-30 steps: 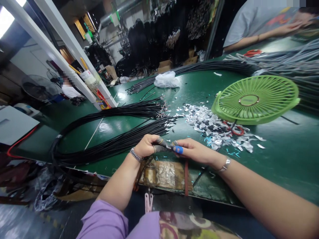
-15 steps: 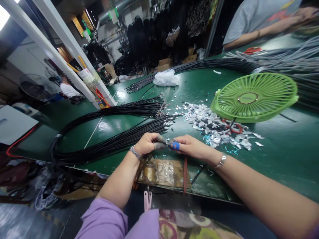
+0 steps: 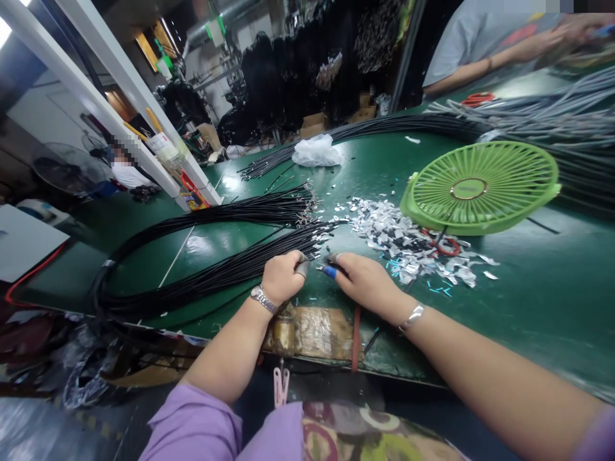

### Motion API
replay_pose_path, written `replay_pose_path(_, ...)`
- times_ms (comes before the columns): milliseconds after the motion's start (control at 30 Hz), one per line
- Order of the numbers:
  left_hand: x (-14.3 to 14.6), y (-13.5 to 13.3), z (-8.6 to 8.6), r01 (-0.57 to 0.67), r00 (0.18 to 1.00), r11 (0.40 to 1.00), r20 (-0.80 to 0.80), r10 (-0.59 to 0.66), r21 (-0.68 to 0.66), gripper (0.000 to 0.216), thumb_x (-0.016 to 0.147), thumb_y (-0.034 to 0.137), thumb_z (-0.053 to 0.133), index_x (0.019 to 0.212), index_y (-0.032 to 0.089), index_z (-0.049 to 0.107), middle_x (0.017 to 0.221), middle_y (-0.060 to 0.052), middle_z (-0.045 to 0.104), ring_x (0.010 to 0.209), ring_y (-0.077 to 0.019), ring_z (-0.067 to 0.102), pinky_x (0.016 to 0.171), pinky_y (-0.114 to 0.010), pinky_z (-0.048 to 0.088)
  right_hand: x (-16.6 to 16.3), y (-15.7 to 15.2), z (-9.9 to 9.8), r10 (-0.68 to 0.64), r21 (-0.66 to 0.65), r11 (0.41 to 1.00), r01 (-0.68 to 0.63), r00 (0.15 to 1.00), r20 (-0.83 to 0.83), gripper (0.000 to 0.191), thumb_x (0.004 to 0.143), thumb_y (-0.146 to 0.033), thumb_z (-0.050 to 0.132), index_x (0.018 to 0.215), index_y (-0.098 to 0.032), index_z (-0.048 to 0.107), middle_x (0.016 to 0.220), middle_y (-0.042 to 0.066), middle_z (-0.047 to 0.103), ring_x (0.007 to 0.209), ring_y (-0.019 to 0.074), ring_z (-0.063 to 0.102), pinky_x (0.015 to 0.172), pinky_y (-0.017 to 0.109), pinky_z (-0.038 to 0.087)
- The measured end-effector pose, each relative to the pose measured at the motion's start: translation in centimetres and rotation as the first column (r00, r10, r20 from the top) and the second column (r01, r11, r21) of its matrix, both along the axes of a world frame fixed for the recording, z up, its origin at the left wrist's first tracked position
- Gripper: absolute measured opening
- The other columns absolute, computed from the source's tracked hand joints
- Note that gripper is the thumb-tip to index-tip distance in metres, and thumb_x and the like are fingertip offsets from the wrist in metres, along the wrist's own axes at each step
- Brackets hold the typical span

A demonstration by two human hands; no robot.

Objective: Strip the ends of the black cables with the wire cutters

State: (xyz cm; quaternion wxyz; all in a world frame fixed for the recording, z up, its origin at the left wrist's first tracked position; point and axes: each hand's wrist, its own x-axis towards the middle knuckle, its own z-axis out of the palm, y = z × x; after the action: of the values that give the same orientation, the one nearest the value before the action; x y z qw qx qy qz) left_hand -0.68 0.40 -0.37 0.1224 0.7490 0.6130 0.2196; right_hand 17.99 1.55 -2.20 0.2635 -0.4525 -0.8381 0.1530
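Note:
My left hand is curled, its taped fingertips pinched on the end of a black cable from the long bundle of black cables on the green table. My right hand, with a blue-taped fingertip, is closed in a pinch right beside it, a few centimetres from the left. The small thing between its fingers is too small to name. Both hands rest low over the table near its front edge, just in front of the cables' stripped ends.
A pile of silvery foil scraps lies right of the hands, beside a green fan lying flat. More black and grey cables and a plastic bag lie further back. Another person's arms work at the far right. White posts stand left.
Both hands have moved forward and down toward the cable ends, and have drawn slightly apart. The view has shifted a little.

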Motion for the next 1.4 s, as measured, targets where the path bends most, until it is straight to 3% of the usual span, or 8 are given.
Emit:
replay_pose_path(133,0.8,-0.7,0.8,0.052,0.949,0.999,-0.310,-0.047,0.006,0.020,0.080,0.022,0.049,0.089,0.019,0.066,0.083,-0.007,0.071,0.077,-0.0210,0.065,0.064,-0.028,0.042,-0.2,-0.2,0.0,-0.019,0.008,1.000,0.018,0.989,0.145,0.014,0.085,-0.020,0.047,0.077,-0.019,0.058,0.077,0.010,0.064,0.071,0.0216,0.056,0.063,0.030,0.035)
replay_pose_path(367,1.1,-1.1,1.3,0.105,0.862,0.994,-0.494,-0.112,-0.042,0.024,0.076,0.018,0.048,0.093,0.020,0.066,0.087,-0.006,0.071,0.082,-0.0222,0.065,0.064,-0.029,0.043,0.0,0.0,1.1,0.050,-0.141,0.990,-0.009,0.956,0.289,0.022,0.090,-0.026,0.045,0.086,-0.016,0.064,0.084,0.009,0.069,0.077,0.0206,0.062,0.066,0.027,0.038)
replay_pose_path(833,0.7,-0.6,0.7,0.074,0.942,0.997,-0.327,-0.080,-0.029,0.017,0.080,0.024,0.051,0.087,0.022,0.066,0.082,-0.003,0.072,0.078,-0.0197,0.066,0.066,-0.027,0.046,0.0,1.0,0.5,0.077,-0.164,0.986,-0.040,0.971,0.225,0.027,0.088,-0.023,0.044,0.065,-0.019,0.057,0.063,0.005,0.063,0.059,0.0156,0.052,0.057,0.026,0.030)
replay_pose_path(1033,0.4,-0.5,0.4,0.093,0.970,0.994,-0.229,-0.078,0.055,0.014,0.080,0.024,0.053,0.087,0.021,0.066,0.080,-0.003,0.072,0.075,-0.0184,0.066,0.063,-0.026,0.045,0.6,2.4,-0.7,-0.106,-0.247,0.966,0.074,0.987,-0.121,0.031,0.085,-0.034,0.046,0.058,-0.020,0.051,0.053,0.001,0.053,0.052,0.0134,0.044,0.052,0.026,0.028)
replay_pose_path(1100,0.2,-0.5,0.3,0.136,0.973,0.986,-0.202,-0.114,0.098,0.014,0.081,0.024,0.054,0.087,0.022,0.066,0.080,-0.002,0.072,0.075,-0.0173,0.066,0.063,-0.025,0.044,0.7,2.6,-0.8,-0.147,-0.393,0.920,0.010,0.936,-0.320,0.036,0.084,-0.046,0.047,0.059,-0.020,0.052,0.054,-0.001,0.053,0.050,0.0117,0.041,0.050,0.025,0.028)
replay_pose_path(1200,-0.1,-0.5,0.1,0.251,0.953,0.956,-0.210,-0.217,0.152,0.013,0.081,0.026,0.055,0.083,0.021,0.067,0.076,-0.002,0.071,0.071,-0.0159,0.065,0.061,-0.024,0.043,0.5,2.1,-0.6,-0.193,-0.619,0.752,-0.227,0.822,-0.536,0.040,0.072,-0.058,0.058,0.064,-0.019,0.054,0.049,-0.005,0.045,0.044,0.0079,0.032,0.044,0.022,0.022)
replay_pose_path(1300,-0.2,-0.4,-0.1,0.355,0.926,0.909,-0.213,-0.311,0.217,0.014,0.081,0.025,0.055,0.082,0.020,0.067,0.073,-0.002,0.071,0.068,-0.0154,0.065,0.059,-0.024,0.042,0.3,1.4,-0.2,-0.240,-0.692,0.613,-0.382,0.744,-0.623,0.041,0.054,-0.051,0.076,0.066,-0.019,0.053,0.047,-0.009,0.040,0.042,0.0054,0.030,0.040,0.020,0.020)
replay_pose_path(1400,-0.3,-0.4,-0.1,0.430,0.900,0.863,-0.208,-0.383,0.267,0.014,0.082,0.024,0.054,0.078,0.019,0.066,0.069,-0.002,0.069,0.065,-0.0146,0.063,0.057,-0.024,0.041,0.3,1.2,0.0,-0.247,-0.700,0.569,-0.431,0.723,-0.645,0.040,0.048,-0.041,0.081,0.067,-0.018,0.054,0.051,-0.007,0.050,0.042,0.0047,0.034,0.038,0.019,0.023)
